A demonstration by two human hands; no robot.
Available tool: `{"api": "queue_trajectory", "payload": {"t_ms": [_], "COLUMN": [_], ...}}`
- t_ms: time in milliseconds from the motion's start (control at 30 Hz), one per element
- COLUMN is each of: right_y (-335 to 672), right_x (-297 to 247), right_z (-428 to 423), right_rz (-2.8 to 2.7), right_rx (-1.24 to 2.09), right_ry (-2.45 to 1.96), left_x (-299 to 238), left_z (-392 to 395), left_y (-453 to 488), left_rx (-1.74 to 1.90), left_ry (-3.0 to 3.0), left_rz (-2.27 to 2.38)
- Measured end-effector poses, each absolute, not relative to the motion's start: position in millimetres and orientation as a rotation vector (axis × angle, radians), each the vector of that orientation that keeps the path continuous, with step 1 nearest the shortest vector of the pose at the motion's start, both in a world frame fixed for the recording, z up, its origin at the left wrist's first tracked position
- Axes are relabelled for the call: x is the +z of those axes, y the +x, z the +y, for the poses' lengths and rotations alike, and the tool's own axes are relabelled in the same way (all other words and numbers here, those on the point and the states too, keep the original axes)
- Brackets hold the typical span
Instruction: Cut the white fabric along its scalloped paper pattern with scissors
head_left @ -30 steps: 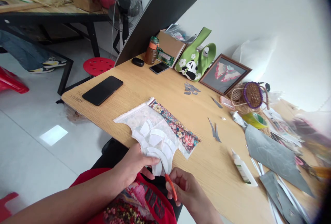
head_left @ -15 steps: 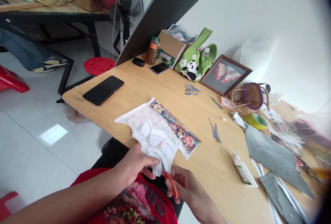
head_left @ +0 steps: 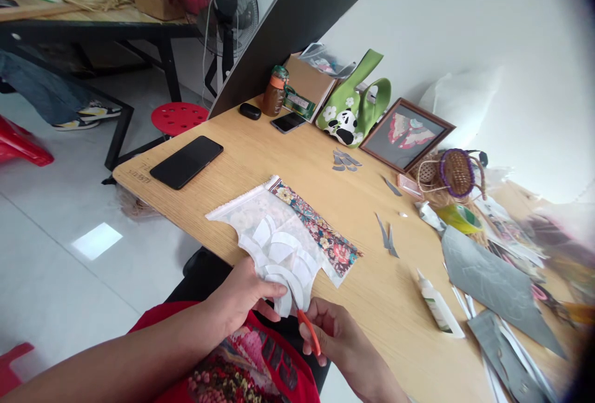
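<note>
R hand (head_left: 332, 332) clamped on scissors (head_left: 305, 320), fingers wrapped round the orange handle; blades mostly hidden, so can't tell how wide they're open. L hand (head_left: 258, 294) pinches the near edge of the white-backed cloth (head_left: 253, 208), thumb on top, other fingers partly underneath.

Key relation: cloth lies just beyond both hands, up & a bit L of R hand in view; its near edge sits btwn the two, w/ the blades right at it, just R of the L thumb. Scissors' long axis slants from the handle, lower R, to the blades, upper L, i.e. pointing away from the person's body. R hand is the nearer to the blades' line, L thumb close alongside.

Curved white paper pieces (head_left: 284, 249) lie on the cloth, mostly its near half. Floral strip (head_left: 318, 223) along the far R side, long axis running upper L to lower R.

Further out, on the table (head_left: 372, 304): phone (head_left: 186, 162) off to the L, grey slivers (head_left: 388, 239) ahead-R, glue bottle (head_left: 439, 307) well R, nozzle pointing away from the person.
</note>
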State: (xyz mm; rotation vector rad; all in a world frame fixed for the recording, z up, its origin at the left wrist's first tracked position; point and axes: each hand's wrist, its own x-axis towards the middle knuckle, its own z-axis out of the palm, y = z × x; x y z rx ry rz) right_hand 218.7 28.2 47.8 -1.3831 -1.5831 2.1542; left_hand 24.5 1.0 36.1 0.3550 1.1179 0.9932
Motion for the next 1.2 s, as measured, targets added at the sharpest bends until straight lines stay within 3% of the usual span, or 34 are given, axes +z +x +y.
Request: {"api": "queue_trajectory", "payload": {"t_ms": [1200], "right_y": [219.5], "right_x": [48.3], "right_z": [41.4], "right_rz": [-1.63], "right_rx": [2.251], "right_ry": [-1.315], "left_x": [37.8], "left_z": [0.8], "left_y": [24.1], "left_rx": [1.014], "left_ry": [0.295], "left_rz": [1.133]}}
